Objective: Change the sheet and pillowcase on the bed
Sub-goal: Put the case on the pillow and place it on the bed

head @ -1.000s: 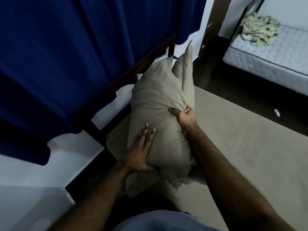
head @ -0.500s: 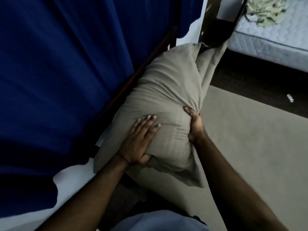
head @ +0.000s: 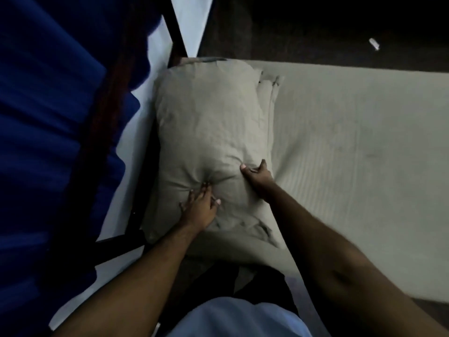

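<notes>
Beige cloth now lies flat: your pillow [head: 209,142], upright a second ago, rests at the sheet's [head: 352,142] left edge by the bed frame [head: 175,40]. Your left hand [head: 199,207] presses with fingers straight; your right hand [head: 258,177] pinches the case. The pillowcase looks done.

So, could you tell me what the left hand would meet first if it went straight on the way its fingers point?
The left hand already presses the pillow; straight on, it would likely only slide along more pillow.
</notes>
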Motion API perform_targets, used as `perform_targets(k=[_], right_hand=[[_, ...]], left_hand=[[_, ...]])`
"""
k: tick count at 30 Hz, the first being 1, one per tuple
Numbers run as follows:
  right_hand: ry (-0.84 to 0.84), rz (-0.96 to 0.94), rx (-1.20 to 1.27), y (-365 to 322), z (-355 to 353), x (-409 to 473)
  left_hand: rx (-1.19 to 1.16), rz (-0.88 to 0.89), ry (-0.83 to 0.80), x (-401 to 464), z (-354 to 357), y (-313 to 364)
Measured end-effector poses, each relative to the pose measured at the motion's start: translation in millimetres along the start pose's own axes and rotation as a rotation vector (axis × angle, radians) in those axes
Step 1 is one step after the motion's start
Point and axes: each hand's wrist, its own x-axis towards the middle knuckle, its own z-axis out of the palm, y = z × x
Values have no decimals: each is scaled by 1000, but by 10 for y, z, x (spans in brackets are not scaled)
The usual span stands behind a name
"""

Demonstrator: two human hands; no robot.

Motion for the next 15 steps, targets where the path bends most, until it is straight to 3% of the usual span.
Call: perform_targets(k=[4,7,9,12,15], right_hand=[[64,21,-86,84,98,112],[136,48,-107,189,139,222],[171,111,-88,271,122,309],[200,190,-33,441,103,469],[201,199,86,610,162,577]], left_hand=[[-66,88,452,-15,180,-25],[-218,-53,729,102,142,-195],[-350,-312,725,218,133,-312],[-680,-635,534,386,160,-452],[-878,-761,461,511,311,-546]])
